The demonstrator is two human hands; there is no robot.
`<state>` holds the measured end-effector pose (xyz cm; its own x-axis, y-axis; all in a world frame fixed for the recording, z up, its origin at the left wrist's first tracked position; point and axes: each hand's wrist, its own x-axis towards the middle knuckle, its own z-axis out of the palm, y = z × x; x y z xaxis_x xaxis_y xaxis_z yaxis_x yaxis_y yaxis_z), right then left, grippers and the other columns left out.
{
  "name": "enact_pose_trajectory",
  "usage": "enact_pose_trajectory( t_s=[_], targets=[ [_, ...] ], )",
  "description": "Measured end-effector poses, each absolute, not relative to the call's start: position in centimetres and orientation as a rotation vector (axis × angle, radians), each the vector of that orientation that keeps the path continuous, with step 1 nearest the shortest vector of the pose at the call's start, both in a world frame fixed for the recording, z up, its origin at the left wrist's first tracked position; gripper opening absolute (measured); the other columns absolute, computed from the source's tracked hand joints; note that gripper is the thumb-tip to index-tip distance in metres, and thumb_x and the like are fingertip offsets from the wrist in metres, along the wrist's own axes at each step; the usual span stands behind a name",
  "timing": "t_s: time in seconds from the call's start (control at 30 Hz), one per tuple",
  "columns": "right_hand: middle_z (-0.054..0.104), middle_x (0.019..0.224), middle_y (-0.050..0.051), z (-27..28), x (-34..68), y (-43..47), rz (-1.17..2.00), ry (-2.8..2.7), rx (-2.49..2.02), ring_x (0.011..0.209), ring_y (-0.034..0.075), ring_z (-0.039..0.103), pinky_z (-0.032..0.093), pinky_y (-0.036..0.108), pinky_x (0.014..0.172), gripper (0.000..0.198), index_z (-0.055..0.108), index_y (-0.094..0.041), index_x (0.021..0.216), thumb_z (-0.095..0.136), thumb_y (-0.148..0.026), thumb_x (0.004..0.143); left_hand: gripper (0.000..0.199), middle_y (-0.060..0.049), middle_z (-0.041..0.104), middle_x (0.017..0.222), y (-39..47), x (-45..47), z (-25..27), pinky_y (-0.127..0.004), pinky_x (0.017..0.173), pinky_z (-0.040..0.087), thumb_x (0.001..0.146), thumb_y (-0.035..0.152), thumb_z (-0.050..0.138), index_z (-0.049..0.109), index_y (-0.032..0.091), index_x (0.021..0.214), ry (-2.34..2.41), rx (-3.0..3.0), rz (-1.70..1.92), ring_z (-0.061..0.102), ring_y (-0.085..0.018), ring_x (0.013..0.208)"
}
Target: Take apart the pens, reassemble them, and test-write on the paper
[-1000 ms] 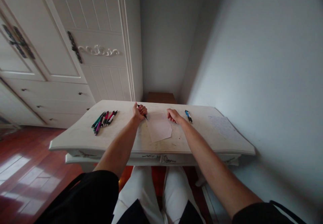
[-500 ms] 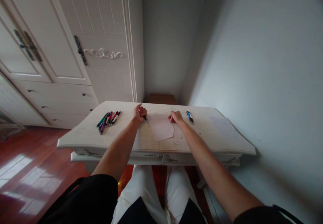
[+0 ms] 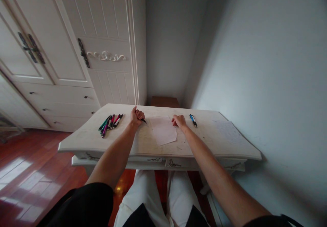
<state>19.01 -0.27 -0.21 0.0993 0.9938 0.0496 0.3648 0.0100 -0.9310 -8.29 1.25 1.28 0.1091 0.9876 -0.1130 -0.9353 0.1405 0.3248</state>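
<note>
Pen is being held in the closed grip of the left hand, its dark tip pointing toward four o'clock and lying just beside the edge of a pale paper. The shaft is being wrapped fist-wise, the thumb being held up toward twelve. At the paper's two-o'clock edge, the right hand is being held with fingers loosely curled; whether the paper is being touched, or anything pinched, cannot be told. As judged, the pen is being held ready beside the paper; for its tip to be meeting the paper, a small shift toward three o'clock and a less fist-like hold would be being called for. The left forearm is being held out from between seven and eight, the right from between four and five, with both elbows apparently almost straight. Around the paper, a blue pen is being seen between two and three, a second sheet at three, and a bundle of pens at nine, all being carried by the white worktop.
</note>
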Motion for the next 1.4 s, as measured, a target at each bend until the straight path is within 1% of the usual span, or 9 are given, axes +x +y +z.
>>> enact_pose_trajectory(
  t_s=[0.13,0.23,0.37,0.5,0.63,0.8,1.07,1.23,1.4],
  targets=[
    [0.054,0.034,0.003,0.1,19.1,-0.7,0.917,-1.378,-1.467,0.040,0.012,0.049,0.039,0.022,0.049,0.033,0.059,-0.016,0.042,0.045,-0.023,0.071,0.045,0.008,0.017,0.037,1.2,-8.4,1.2,-0.016,0.028,0.016,0.085,0.017,0.045,0.017,0.021,0.049,0.357,0.173,1.436,0.019,-0.006,0.028],
    [0.054,0.034,0.003,0.2,19.2,-0.9,0.916,-1.339,-1.445,0.040,0.012,0.048,0.039,0.023,0.049,0.033,0.058,-0.016,0.040,0.045,-0.023,0.070,0.040,0.007,0.023,0.037,1.3,-8.5,1.3,-0.016,0.031,0.026,0.081,0.013,0.044,0.021,0.020,0.048,0.386,0.155,1.455,0.024,-0.006,0.029],
    [0.056,0.038,0.004,-0.1,19.4,-0.9,0.895,-1.286,-1.393,0.042,0.012,0.049,0.039,0.024,0.051,0.037,0.055,-0.018,0.035,0.044,-0.025,0.070,0.033,0.005,0.033,0.038,1.5,-8.2,1.1,-0.022,0.044,0.047,0.074,0.014,0.046,0.029,0.019,0.046,0.445,0.128,1.510,0.036,-0.008,0.032],
    [0.058,0.040,0.005,-0.5,19.7,-0.7,0.895,-1.237,-1.338,0.044,0.013,0.050,0.039,0.026,0.052,0.041,0.053,-0.020,0.032,0.044,-0.028,0.071,0.028,-0.002,0.050,0.046,1.6,-7.8,1.0,-0.032,0.059,0.056,0.069,0.013,0.046,0.033,0.019,0.044,0.482,0.131,1.546,0.052,-0.013,0.043],
    [0.063,0.047,0.007,-0.9,20.2,-0.2,0.910,-1.197,-1.280,0.046,0.014,0.052,0.039,0.027,0.052,0.041,0.052,-0.020,0.032,0.044,-0.030,0.072,0.027,-0.007,0.061,0.057,1.5,-7.6,1.1,-0.035,0.068,0.058,0.065,0.013,0.045,0.033,0.019,0.042,0.503,0.133,1.568,0.061,-0.017,0.056],
    [0.065,0.051,0.007,-1.6,20.6,0.5,0.936,-1.151,-1.226,0.051,0.014,0.054,0.039,0.027,0.051,0.041,0.052,-0.020,0.033,0.046,-0.033,0.072,0.025,-0.010,0.065,0.063,1.8,-7.5,1.1,-0.035,0.074,0.058,0.062,0.010,0.044,0.033,0.020,0.041,0.528,0.139,1.591,0.066,-0.018,0.063],
    [0.067,0.056,0.009,-1.5,20.7,0.4,0.956,-1.112,-1.199,0.053,0.014,0.055,0.039,0.027,0.052,0.043,0.053,-0.019,0.035,0.051,-0.038,0.074,0.019,-0.013,0.070,0.079,2.1,-7.4,0.6,-0.038,0.083,0.057,0.057,0.004,0.041,0.039,0.018,0.044,0.534,0.153,1.605,0.070,-0.022,0.080],
    [0.065,0.054,0.007,-1.6,20.8,0.3,0.953,-1.109,-1.171,0.052,0.013,0.053,0.037,0.026,0.051,0.041,0.053,-0.019,0.036,0.055,-0.040,0.072,0.017,-0.013,0.070,0.077,2.2,-7.5,0.6,-0.038,0.082,0.057,0.062,0.006,0.042,0.046,0.018,0.050,0.499,0.157,1.597,0.070,-0.023,0.083],
    [0.065,0.056,0.006,-1.8,20.8,0.3,0.975,-1.097,-1.132,0.051,0.013,0.053,0.035,0.026,0.049,0.041,0.053,-0.019,0.039,0.057,-0.044,0.071,0.018,-0.014,0.070,0.078,2.2,-7.6,0.5,-0.038,0.079,0.058,0.067,0.011,0.044,0.045,0.019,0.051,0.481,0.164,1.591,0.070,-0.025,0.082]
  ],
)
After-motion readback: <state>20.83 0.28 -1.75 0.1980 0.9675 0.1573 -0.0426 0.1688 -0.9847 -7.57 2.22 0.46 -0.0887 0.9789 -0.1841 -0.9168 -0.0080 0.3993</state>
